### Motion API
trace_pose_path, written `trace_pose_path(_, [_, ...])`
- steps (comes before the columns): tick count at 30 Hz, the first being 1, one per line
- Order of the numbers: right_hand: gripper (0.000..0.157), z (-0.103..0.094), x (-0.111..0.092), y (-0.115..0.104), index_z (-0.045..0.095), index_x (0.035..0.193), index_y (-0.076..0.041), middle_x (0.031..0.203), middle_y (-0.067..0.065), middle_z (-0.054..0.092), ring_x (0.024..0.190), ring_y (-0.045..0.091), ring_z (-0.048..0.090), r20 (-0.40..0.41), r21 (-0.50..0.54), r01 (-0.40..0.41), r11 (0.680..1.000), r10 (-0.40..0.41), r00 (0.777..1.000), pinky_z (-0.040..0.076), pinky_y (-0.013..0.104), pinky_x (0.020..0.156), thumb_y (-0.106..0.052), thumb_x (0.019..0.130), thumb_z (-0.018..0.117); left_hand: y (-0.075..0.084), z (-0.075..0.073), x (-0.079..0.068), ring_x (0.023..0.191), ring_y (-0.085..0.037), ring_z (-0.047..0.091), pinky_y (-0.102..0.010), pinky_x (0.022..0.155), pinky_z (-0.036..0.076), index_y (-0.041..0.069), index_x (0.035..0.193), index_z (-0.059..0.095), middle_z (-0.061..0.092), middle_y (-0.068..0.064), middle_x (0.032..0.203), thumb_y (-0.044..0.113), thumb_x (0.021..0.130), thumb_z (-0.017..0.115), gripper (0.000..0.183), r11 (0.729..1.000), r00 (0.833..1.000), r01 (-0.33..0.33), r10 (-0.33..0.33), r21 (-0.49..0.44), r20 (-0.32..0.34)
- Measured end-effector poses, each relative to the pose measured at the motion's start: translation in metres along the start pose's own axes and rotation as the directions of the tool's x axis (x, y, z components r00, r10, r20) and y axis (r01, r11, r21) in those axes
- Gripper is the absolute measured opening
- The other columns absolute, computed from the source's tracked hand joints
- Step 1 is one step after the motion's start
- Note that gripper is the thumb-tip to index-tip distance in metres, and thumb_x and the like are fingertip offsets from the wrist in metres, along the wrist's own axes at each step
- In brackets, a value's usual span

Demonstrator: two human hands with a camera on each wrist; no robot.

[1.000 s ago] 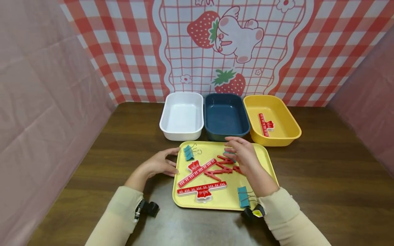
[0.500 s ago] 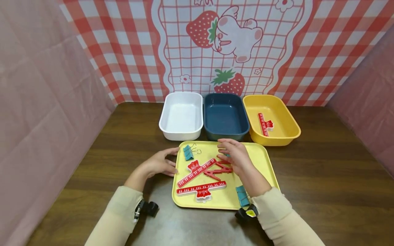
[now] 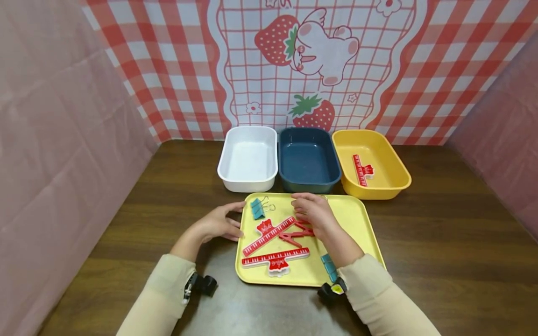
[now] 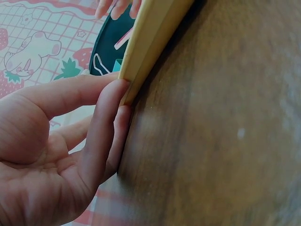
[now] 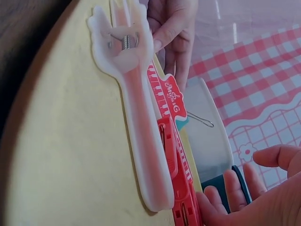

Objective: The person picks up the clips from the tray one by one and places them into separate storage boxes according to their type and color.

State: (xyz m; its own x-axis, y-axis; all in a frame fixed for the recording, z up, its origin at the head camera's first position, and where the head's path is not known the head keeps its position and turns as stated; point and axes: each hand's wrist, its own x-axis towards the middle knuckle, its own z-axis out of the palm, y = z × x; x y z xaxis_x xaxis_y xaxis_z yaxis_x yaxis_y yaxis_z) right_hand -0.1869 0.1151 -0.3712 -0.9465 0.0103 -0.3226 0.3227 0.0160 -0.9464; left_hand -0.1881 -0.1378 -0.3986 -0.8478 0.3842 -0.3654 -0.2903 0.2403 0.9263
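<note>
Fingertips of my left hand touch the left edge of a yellow tray; the left wrist view shows them against its rim. My right hand is low over red clothespins in the tray's middle. In the right wrist view its fingers are spread, the lower ones beside a clothespin; contact is unclear. Two red piano-print clips lie left and in front. Teal binder clips lie at the back left and front right, the latter partly behind the wrist.
Behind the tray stand a white bin, a dark blue bin and a yellow bin side by side. One piano-print clip lies in the yellow bin. A checked cloth hangs behind them.
My right hand has moved left and slightly nearer me over the clothespins, its fingers drawing closer together. My left hand has stayed at the tray's edge.
</note>
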Motion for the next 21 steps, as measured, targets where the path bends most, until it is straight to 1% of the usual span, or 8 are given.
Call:
trace_pose_path(5, [0.037, 0.0021, 0.0015, -0.0003, 0.056, 0.125, 0.0, 0.114, 0.014, 0.055, 0.103, 0.027, 0.052, 0.027, -0.035, -0.018, 0.999, 0.019, 0.999, 0.049, 0.036, 0.09, -0.01, 0.089, 0.057, 0.0005, -0.0006, -0.0005, 0.094, -0.027, 0.062, -0.038, 0.071, 0.058, 0.004, 0.145, 0.028, 0.033, -0.02, 0.139, -0.017, 0.076, 0.065, 0.081, 1.0, 1.0, 0.006, -0.006, 0.007, -0.001])
trace_pose_path(7, [0.038, 0.0026, 0.0021, -0.0004, 0.055, 0.126, 0.001, 0.119, 0.017, 0.054, 0.107, 0.029, 0.051, 0.05, -0.051, -0.014, 0.999, 0.017, 0.999, 0.048, 0.038, 0.093, -0.01, 0.09, 0.057, 0.0007, -0.0007, -0.0006, 0.094, -0.027, 0.062, -0.038, 0.071, 0.057, 0.004, 0.145, 0.028, 0.034, -0.021, 0.139, -0.017, 0.076, 0.065, 0.081, 1.0, 1.0, 0.004, -0.004, 0.007, 0.001])
trace_pose_path(11, [0.037, 0.0042, 0.0028, -0.0002, 0.055, 0.126, 0.002, 0.126, 0.019, 0.051, 0.112, 0.032, 0.05, 0.087, -0.064, -0.013, 0.998, 0.019, 0.996, 0.045, 0.04, 0.096, -0.009, 0.091, 0.056, 0.0002, -0.0004, -0.0006, 0.094, -0.027, 0.062, -0.038, 0.071, 0.057, 0.004, 0.145, 0.028, 0.034, -0.021, 0.139, -0.017, 0.076, 0.065, 0.081, 1.0, 1.0, 0.0, 0.0, 0.002, 0.003])
trace_pose_path(14, [0.036, 0.0056, 0.0024, 0.0003, 0.055, 0.125, 0.002, 0.128, 0.019, 0.05, 0.111, 0.031, 0.051, 0.095, -0.08, -0.01, 0.997, 0.018, 0.995, 0.044, 0.041, 0.097, -0.008, 0.09, 0.056, -0.0005, 0.0, -0.0003, 0.094, -0.027, 0.061, -0.038, 0.071, 0.057, 0.004, 0.145, 0.028, 0.034, -0.021, 0.139, -0.018, 0.075, 0.064, 0.081, 1.0, 1.0, -0.005, 0.005, -0.002, 0.005])
trace_pose_path(17, [0.035, 0.0067, 0.0012, 0.0014, 0.057, 0.123, 0.001, 0.125, 0.017, 0.054, 0.108, 0.029, 0.052, 0.12, -0.165, 0.025, 0.986, -0.005, 0.993, 0.045, 0.04, 0.096, -0.008, 0.089, 0.057, -0.0008, 0.0003, -0.0002, 0.094, -0.027, 0.061, -0.038, 0.071, 0.057, 0.004, 0.145, 0.028, 0.034, -0.02, 0.139, -0.018, 0.075, 0.064, 0.081, 1.0, 1.0, -0.006, 0.006, -0.001, 0.003])
trace_pose_path(21, [0.034, 0.0093, -0.0008, 0.0041, 0.061, 0.12, -0.001, 0.118, 0.014, 0.059, 0.104, 0.025, 0.054, 0.17, -0.292, 0.088, 0.952, -0.039, 0.985, 0.047, 0.037, 0.089, -0.009, 0.087, 0.061, -0.0006, 0.0004, -0.0004, 0.094, -0.027, 0.061, -0.038, 0.071, 0.058, 0.004, 0.145, 0.028, 0.034, -0.02, 0.139, -0.018, 0.075, 0.064, 0.081, 1.0, 1.0, 0.0, 0.0, 0.005, -0.002])
